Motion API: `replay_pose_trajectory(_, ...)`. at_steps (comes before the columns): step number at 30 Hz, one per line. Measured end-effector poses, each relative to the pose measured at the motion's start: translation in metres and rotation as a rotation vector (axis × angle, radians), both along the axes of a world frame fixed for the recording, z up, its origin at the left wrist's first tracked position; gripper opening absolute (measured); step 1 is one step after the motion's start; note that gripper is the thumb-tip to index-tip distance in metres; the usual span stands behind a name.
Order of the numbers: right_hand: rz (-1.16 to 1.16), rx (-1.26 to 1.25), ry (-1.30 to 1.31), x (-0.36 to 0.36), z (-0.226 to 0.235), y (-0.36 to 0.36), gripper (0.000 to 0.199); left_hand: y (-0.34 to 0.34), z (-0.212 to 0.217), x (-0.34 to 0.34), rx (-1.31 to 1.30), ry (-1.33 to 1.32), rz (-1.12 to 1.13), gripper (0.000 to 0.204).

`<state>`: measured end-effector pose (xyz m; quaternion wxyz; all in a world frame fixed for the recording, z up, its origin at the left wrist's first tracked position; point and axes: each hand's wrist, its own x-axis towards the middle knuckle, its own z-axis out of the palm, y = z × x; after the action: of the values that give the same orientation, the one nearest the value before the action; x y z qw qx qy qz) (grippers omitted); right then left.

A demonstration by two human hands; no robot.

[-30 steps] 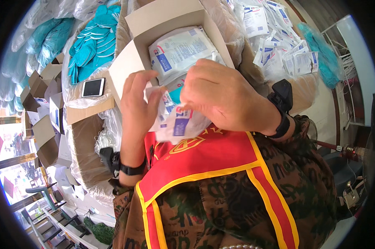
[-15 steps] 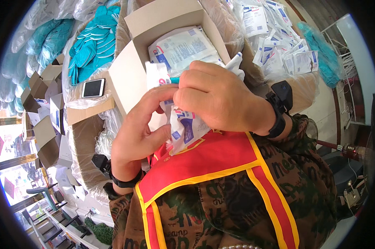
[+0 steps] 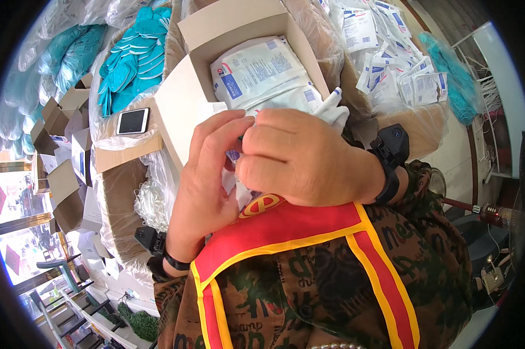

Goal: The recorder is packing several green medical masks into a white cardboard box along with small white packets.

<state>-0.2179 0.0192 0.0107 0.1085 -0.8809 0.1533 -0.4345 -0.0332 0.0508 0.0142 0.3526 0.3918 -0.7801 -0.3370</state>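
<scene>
My left hand (image 3: pixel 207 168) and my right hand (image 3: pixel 300 157) meet in front of my chest, fingers closed on a white printed packet (image 3: pixel 217 107). Most of that packet is hidden behind my fingers; one corner shows above my left hand. A crumpled white piece (image 3: pixel 334 112) sticks out past my right hand's knuckles; whether it belongs to the packet I cannot tell. Just beyond my hands stands an open carton (image 3: pixel 233 24) with its flaps up. Flat white packets (image 3: pixel 259 70) with blue and red print lie stacked in it.
At the left, a plastic-lined box holds teal flat oval pieces (image 3: pixel 135 58); a phone (image 3: pixel 133 121) lies near it. Loose white packets (image 3: pixel 384 58) heap up at the far right beside a teal bundle in plastic (image 3: pixel 451 81). Several open cartons (image 3: pixel 67 192) stand far left.
My hands have drawn closer together, and my right hand is slightly lower. The packet's printed lower part and a teal bit at its upper edge, visible before, are now mostly covered.
</scene>
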Motion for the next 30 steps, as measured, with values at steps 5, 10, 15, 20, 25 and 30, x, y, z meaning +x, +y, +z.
replay_pose_trajectory(5, -0.025, -0.042, 0.07, -0.002, -0.001, 0.005, 0.011, 0.004, -0.004, -0.006, -0.11, -0.14, 0.049, 0.057)
replay_pose_trajectory(10, -0.008, -0.011, 0.094, -0.003, -0.005, 0.006, 0.013, 0.009, -0.008, -0.006, 0.008, -0.283, 0.104, 0.04)
replay_pose_trajectory(15, -0.231, -0.039, 0.105, -0.029, 0.009, -0.011, 0.039, -0.003, -0.012, 0.007, -0.09, -0.067, 0.128, 0.03)
replay_pose_trajectory(20, -0.326, 0.15, 0.19, -0.069, -0.008, -0.014, 0.037, -0.003, -0.013, 0.013, -0.212, -0.159, 0.127, 0.03)
replay_pose_trajectory(25, -0.219, 0.118, 0.186, -0.064, 0.002, -0.001, 0.016, -0.007, -0.008, 0.007, 0.015, -0.218, 0.105, 0.037)
replay_pose_trajectory(30, -0.204, 0.148, 0.143, -0.071, -0.002, -0.002, 0.026, -0.007, -0.012, 0.015, -0.005, -0.094, 0.097, 0.025)
